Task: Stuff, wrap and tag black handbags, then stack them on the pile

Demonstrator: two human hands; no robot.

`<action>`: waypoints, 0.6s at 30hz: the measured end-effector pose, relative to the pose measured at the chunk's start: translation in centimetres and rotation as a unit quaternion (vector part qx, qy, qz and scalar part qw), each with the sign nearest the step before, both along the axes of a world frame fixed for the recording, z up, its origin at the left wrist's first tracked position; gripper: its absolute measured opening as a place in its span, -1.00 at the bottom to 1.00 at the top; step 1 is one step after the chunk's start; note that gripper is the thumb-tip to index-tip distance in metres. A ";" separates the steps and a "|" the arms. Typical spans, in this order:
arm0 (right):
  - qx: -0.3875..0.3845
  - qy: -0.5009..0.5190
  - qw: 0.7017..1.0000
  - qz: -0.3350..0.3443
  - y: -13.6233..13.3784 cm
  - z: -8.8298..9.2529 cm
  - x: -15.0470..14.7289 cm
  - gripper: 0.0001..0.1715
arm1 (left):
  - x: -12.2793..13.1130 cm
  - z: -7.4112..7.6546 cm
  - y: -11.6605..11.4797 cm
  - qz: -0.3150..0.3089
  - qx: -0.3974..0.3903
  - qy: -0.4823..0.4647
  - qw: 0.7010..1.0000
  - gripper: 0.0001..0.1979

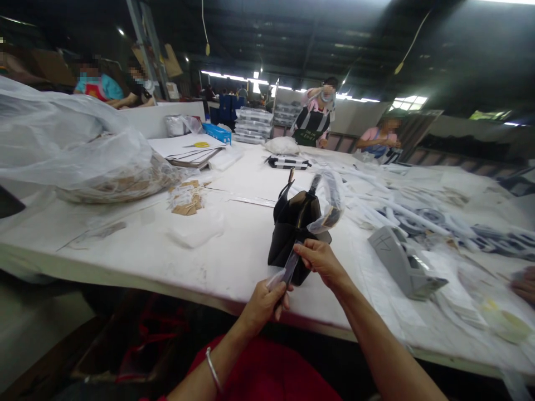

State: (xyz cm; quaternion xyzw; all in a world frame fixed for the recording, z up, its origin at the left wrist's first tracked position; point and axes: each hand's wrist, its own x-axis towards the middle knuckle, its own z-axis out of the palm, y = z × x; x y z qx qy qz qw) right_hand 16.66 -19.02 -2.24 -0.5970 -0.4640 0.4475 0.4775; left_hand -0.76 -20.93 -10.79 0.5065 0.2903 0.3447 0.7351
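A black handbag [280, 236] stands on the white table near its front edge, with its mouth open. Clear plastic wraps its curved handle [334, 195], which sticks up on the right side. In front of the bag, a narrow dark strip with clear plastic on it [290, 268] runs between my two hands. My left hand [267, 301] is closed round the lower end, where whitish plastic shows above the thumb. My right hand [320, 259] pinches the upper end close against the bag. Whether the strip is joined to the bag I cannot tell.
Left of the bag lie brown paper tags [188, 199] and a large plastic bag [92, 150]. A grey tape dispenser [403, 262] stands at right, beside plastic-wrapped straps [422, 220]. Yellow scissors [201, 145] lie on papers. Several people work farther back; another person's hand [524, 285] shows at right.
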 end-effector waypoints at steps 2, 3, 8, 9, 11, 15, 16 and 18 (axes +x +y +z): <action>-0.003 0.003 1.000 -0.008 0.3 -0.3 0.1 -0.43 | -1.7 -0.5 -0.8 -0.049 -0.015 0.024 0.998 -0.54; -0.005 0.005 1.000 -0.010 0.5 -0.3 0.1 -0.43 | -2.6 -0.6 -1.3 -0.075 -0.017 0.045 0.996 -0.55; -0.025 -0.061 0.998 0.014 0.1 0.5 0.4 -0.47 | -7.0 -1.2 -3.9 -0.166 -0.014 0.150 0.975 -0.56; -0.034 -0.094 0.995 0.015 -0.3 0.9 0.6 -0.49 | -7.4 -1.2 -4.2 -0.168 -0.016 0.157 0.973 -0.55; -0.037 -0.164 0.986 -0.017 -1.3 1.9 1.5 -0.48 | -7.7 -1.0 -4.3 -0.170 -0.019 0.154 0.973 -0.51; 0.035 -0.238 0.956 -0.170 -1.7 3.6 5.1 -0.45 | -6.9 0.1 -3.8 -0.171 -0.003 0.124 0.978 -0.43; 0.054 -0.246 0.947 -0.200 -1.1 3.8 6.3 -0.48 | -6.4 0.5 -3.7 -0.174 0.008 0.123 0.977 -0.42; 0.086 -0.272 0.931 -0.229 1.0 3.9 8.5 -0.58 | -5.4 1.3 -3.6 -0.192 0.044 0.131 0.972 -0.46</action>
